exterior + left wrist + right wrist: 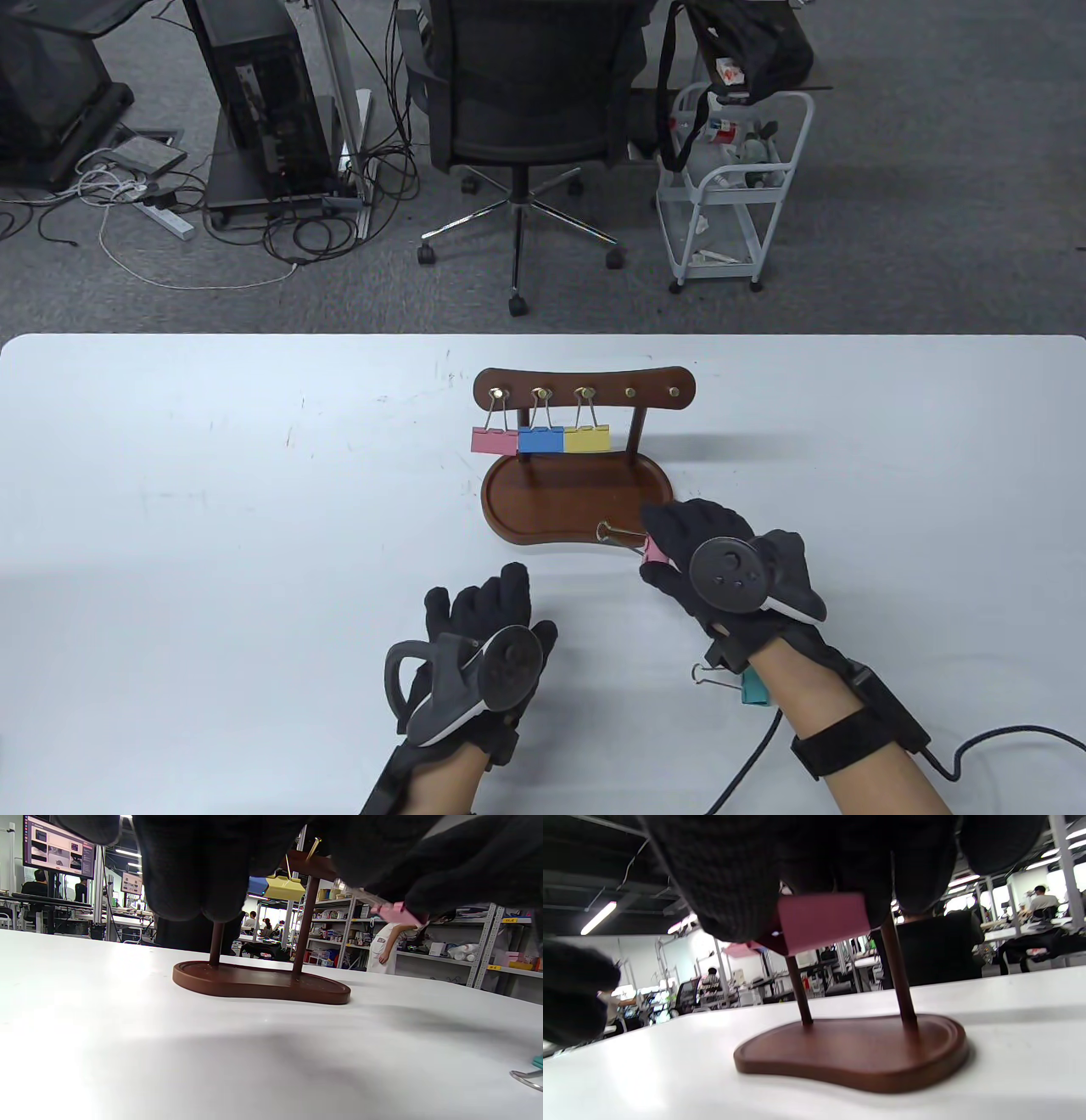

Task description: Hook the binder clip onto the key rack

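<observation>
The right hand (721,569) pinches a pink binder clip (655,552) by its coloured body just in front of the key rack (585,395), wire handles pointing toward the rack's base (577,501). The clip looks light and stiff, its handles free to swing, so the body seems the best hold. The left hand (484,645), before the rack, holds nothing.

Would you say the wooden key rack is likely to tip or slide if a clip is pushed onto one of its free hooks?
Probably steady: the key rack stands on a broad, flat base. Its two thin posts carry a high bar, so a hard push up there might rock it. On the smooth table it may slide.
</observation>
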`<act>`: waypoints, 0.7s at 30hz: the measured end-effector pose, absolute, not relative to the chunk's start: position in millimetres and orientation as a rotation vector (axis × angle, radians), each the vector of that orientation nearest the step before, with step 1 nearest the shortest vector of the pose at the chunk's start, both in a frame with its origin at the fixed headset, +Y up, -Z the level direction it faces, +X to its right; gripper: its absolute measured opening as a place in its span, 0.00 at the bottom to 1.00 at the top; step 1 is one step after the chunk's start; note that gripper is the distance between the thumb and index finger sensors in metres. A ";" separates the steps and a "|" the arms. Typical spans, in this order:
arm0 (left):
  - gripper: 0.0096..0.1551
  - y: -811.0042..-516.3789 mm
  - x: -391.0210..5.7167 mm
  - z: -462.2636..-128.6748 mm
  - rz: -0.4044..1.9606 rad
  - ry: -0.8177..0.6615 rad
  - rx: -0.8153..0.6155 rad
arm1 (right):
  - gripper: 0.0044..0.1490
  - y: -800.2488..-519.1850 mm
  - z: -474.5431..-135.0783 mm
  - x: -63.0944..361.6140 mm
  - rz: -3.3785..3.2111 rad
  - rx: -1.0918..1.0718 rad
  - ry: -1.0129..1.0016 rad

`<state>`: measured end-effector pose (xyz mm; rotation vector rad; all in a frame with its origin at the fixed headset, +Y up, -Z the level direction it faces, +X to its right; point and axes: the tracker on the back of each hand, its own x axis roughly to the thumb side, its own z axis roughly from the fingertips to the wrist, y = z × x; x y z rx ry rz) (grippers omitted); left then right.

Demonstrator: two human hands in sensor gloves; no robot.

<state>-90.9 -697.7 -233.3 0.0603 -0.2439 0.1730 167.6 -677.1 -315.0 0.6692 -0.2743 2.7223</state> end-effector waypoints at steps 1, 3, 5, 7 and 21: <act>0.46 -697.9 -91.0 -233.3 0.172 -0.242 0.058 | 0.47 -673.5 -313.6 169.0 2.706 0.648 -0.302; 0.46 -698.8 -91.1 -233.6 0.168 -0.239 0.054 | 0.47 -667.6 -311.2 171.2 2.668 0.606 -0.340; 0.46 -699.9 -91.0 -234.1 0.164 -0.236 0.050 | 0.47 -662.0 -308.8 172.9 2.635 0.567 -0.366; 0.46 -701.2 -91.1 -234.9 0.159 -0.233 0.043 | 0.47 -657.0 -306.5 174.3 2.613 0.532 -0.390; 0.46 -701.6 -90.9 -234.9 0.160 -0.222 0.046 | 0.48 -622.2 -308.4 177.7 2.417 0.204 -0.517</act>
